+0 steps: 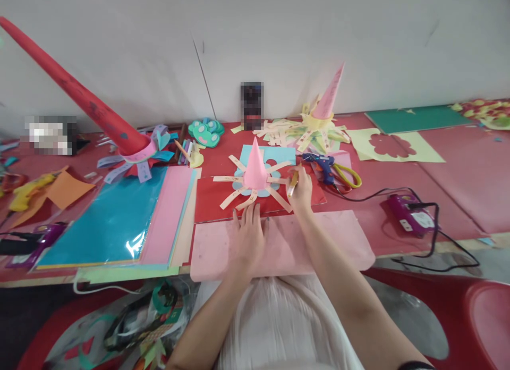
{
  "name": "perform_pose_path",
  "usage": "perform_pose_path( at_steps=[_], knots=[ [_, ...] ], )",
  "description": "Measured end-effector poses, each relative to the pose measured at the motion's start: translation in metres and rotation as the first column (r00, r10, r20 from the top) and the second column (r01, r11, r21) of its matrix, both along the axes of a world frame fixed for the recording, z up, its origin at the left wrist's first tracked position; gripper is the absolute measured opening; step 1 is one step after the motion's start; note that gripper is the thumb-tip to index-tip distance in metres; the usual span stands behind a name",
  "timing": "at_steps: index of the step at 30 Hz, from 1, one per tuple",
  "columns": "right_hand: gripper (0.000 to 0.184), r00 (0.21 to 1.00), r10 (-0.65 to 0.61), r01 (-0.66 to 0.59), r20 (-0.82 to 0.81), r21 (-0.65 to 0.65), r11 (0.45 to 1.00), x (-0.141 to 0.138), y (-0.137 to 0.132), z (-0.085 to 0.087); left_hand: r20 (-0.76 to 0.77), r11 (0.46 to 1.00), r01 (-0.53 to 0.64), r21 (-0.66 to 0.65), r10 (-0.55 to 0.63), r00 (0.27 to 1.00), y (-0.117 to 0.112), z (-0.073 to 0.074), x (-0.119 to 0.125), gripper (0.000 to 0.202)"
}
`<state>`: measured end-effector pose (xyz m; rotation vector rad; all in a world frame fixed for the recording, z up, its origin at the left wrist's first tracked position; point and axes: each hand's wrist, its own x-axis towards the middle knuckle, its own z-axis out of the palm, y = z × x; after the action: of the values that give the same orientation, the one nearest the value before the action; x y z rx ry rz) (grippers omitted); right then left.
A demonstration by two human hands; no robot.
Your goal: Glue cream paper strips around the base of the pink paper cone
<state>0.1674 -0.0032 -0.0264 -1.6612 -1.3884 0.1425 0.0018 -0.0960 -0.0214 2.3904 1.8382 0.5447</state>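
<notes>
A pink paper cone (255,168) stands upright on a light blue paper base, with several pale paper strips spread out around it. Some strips carry drawn marks. My right hand (302,192) is closed around a gold-coloured pen (294,183), near the end of a strip (278,181) on the cone's right. Flat and with fingers extended, my left hand (250,234) lies in front of the cone, its fingertips by the front strip (247,201). Under the cone is a red sheet (211,200); a pink sheet (338,237) lies under my forearms.
A blue glue gun (324,165) and yellow-handled scissors (346,174) lie to the right, near a purple power box (410,215) with black cables. A tall red cone (87,99) leans at left above coloured sheets (107,221). Another pink cone (329,96) stands behind.
</notes>
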Motion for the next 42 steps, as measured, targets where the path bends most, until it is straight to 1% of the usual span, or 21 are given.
perform_pose_path(
  at_steps=[4,7,10,13,17,20,25,30,34,38,42],
  knots=[
    [0.017,0.996,0.072,-0.064,0.061,-0.121,0.991,-0.002,-0.001,-0.002,-0.016,1.0,0.004,-0.018,-0.004,1.0,0.0,0.002,0.0,0.04],
    [0.018,0.992,0.088,-0.071,0.091,-0.175,0.982,-0.006,-0.003,0.001,-0.026,1.0,0.004,-0.02,-0.004,1.0,0.0,0.002,0.0,0.041],
    [0.019,0.988,0.064,-0.038,0.138,-0.184,0.982,-0.009,-0.005,0.002,-0.018,1.0,0.003,-0.003,-0.003,1.0,0.0,-0.001,0.0,0.041],
    [0.018,0.986,0.045,-0.019,0.161,-0.162,0.987,-0.01,-0.006,0.0,-0.006,1.0,0.005,0.004,-0.005,1.0,0.0,-0.002,0.001,0.04],
    [0.019,0.982,0.065,-0.04,0.178,-0.141,0.989,-0.011,-0.007,-0.002,-0.017,1.0,-0.004,-0.019,0.003,1.0,0.0,0.0,0.0,0.04],
    [0.018,0.972,0.101,-0.064,0.213,-0.172,0.983,-0.011,-0.007,-0.001,-0.03,0.999,-0.013,-0.03,0.012,0.999,-0.001,0.001,0.0,0.041],
    [0.021,0.955,0.132,-0.067,0.265,-0.241,0.968,-0.011,-0.005,0.002,-0.03,0.999,-0.014,-0.043,0.013,0.999,0.0,0.0,0.001,0.041],
    [0.022,0.957,0.13,-0.069,0.258,-0.233,0.97,-0.009,-0.004,0.002,-0.023,0.999,-0.023,-0.035,0.023,0.999,0.0,0.001,0.001,0.041],
    [0.022,0.958,0.125,-0.063,0.259,-0.235,0.97,-0.01,-0.005,0.003,-0.001,1.0,-0.002,-0.022,0.002,1.0,0.0,0.0,0.0,0.039],
    [0.022,0.957,0.19,-0.146,0.218,-0.203,0.968,-0.014,-0.007,0.006,0.037,1.0,0.004,0.018,-0.005,0.999,0.001,-0.004,-0.001,0.039],
    [0.019,0.96,0.27,-0.258,0.074,-0.138,0.956,-0.02,-0.008,0.006,0.052,0.999,0.011,0.04,-0.013,0.999,0.001,-0.005,-0.001,0.042]
  ],
)
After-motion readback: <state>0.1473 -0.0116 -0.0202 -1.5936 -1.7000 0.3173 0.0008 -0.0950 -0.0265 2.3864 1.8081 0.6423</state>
